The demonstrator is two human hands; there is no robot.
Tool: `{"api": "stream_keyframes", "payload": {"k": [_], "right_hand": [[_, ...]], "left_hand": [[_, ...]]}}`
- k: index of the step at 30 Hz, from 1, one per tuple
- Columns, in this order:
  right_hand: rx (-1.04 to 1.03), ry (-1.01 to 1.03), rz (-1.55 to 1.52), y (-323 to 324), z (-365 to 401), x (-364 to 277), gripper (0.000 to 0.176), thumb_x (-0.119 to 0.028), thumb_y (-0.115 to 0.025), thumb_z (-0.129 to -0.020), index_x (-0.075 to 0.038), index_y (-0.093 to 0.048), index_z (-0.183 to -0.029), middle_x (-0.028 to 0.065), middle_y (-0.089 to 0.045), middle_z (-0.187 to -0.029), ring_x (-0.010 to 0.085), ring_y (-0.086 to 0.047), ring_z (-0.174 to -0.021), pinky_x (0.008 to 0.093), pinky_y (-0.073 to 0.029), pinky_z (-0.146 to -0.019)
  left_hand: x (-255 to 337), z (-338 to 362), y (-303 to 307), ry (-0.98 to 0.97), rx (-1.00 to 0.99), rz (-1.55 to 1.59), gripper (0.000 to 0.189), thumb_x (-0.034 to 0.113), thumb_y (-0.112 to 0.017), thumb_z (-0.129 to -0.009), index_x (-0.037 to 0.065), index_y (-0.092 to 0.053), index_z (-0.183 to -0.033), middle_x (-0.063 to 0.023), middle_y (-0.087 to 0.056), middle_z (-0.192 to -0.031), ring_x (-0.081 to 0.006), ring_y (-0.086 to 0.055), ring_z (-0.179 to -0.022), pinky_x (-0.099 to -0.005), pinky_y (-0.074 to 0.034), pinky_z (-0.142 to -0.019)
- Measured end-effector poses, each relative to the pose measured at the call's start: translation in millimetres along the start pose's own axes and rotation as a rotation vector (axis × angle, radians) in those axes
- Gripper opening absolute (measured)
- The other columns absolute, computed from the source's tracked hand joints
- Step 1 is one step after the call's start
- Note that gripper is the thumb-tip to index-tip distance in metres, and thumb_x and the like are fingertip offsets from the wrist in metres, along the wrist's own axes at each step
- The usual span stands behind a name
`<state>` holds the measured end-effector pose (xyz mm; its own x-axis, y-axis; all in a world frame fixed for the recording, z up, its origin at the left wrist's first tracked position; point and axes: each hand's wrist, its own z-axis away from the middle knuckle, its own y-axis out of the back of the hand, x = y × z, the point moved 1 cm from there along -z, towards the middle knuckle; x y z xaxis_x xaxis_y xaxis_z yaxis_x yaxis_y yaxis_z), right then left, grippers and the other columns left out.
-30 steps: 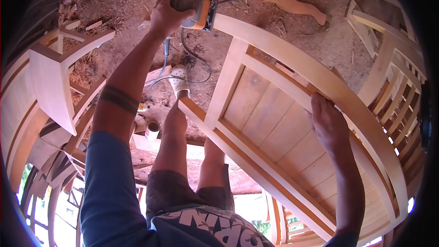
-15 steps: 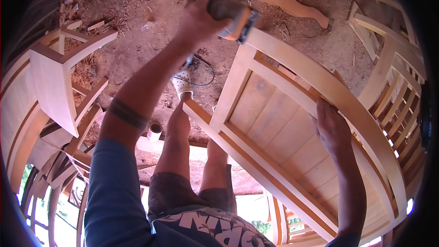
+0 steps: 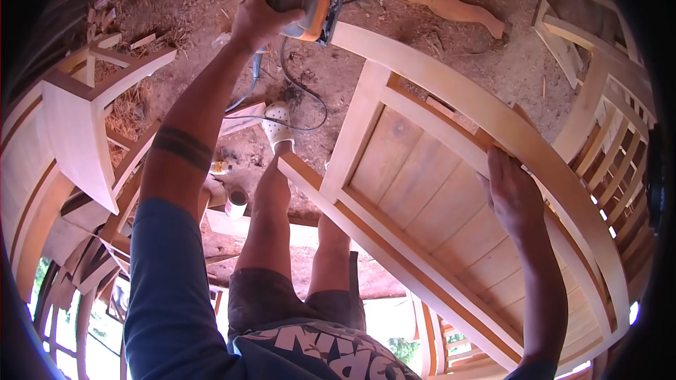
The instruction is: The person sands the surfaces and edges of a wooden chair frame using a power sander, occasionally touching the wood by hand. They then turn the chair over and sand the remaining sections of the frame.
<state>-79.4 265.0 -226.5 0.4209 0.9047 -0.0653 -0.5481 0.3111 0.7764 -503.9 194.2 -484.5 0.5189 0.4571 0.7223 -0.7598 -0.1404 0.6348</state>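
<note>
My left hand point(image 3: 266, 17) is wrapped round an orange and grey power sander point(image 3: 310, 15), whose dark face is at the upper left end of a curved wooden rail point(image 3: 451, 77). The rail is the top edge of a large pale wooden panel frame point(image 3: 359, 127) with plank infill point(image 3: 422, 176). My right hand point(image 3: 510, 186) grips the frame's inner rail beside the curved one, fingers pressed together, thumb on the panel side. The frame leans across in front of my legs.
Curved wooden furniture parts point(image 3: 77, 127) stand at the left. A slatted wooden frame point(image 3: 609, 127) is at the right. A cut wood piece point(image 3: 451, 7) lies on the dirt floor. The cable point(image 3: 303, 88) loops near my shoe point(image 3: 276, 127); a white cup-like roll point(image 3: 236, 203) sits nearby.
My left hand and the sander have moved left and slightly up, past the rail's end. More of the cable and a small yellow item show. My right hand keeps its hold.
</note>
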Motion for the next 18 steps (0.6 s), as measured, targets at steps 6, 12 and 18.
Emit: {"api": "stream_keyframes", "payload": {"k": [6,12,18], "right_hand": [[-0.031,-0.030,-0.055,0.9,-0.1,-1.2,0.055,-0.018,-0.073,-0.083,0.007,-0.046,-0.124,0.0205,-0.059,-0.111,0.0334,-0.065,-0.099,0.0345,-0.058,-0.083],[-0.025,-0.039,-0.059,-0.1,0.7,0.5,0.051,-0.017,-0.070,-0.086,0.006,-0.047,-0.126,0.0205,-0.060,-0.110,0.0354,-0.065,-0.098,0.0369,-0.058,-0.081],[0.002,-0.019,-0.039,-0.5,0.8,-0.7,0.053,-0.017,-0.072,-0.084,0.006,-0.048,-0.125,0.0194,-0.060,-0.108,0.0335,-0.065,-0.098,0.0355,-0.058,-0.083]], "left_hand": [[9.5,10.9,-4.8,-0.052,0.026,0.008,0.072,0.037,-0.086,-0.064,0.020,-0.056,-0.127,-0.0198,-0.064,-0.110,-0.0346,-0.068,-0.100,-0.0431,-0.056,-0.088],[-21.7,16.0,-3.2,0.043,0.057,0.010,0.070,0.033,-0.087,-0.065,0.020,-0.057,-0.126,-0.0163,-0.066,-0.110,-0.0339,-0.068,-0.099,-0.0429,-0.057,-0.087],[-4.2,18.9,-2.9,-0.058,0.035,0.048,0.068,0.032,-0.087,-0.064,0.020,-0.058,-0.125,-0.0166,-0.066,-0.112,-0.0329,-0.068,-0.102,-0.0426,-0.056,-0.089]]}}
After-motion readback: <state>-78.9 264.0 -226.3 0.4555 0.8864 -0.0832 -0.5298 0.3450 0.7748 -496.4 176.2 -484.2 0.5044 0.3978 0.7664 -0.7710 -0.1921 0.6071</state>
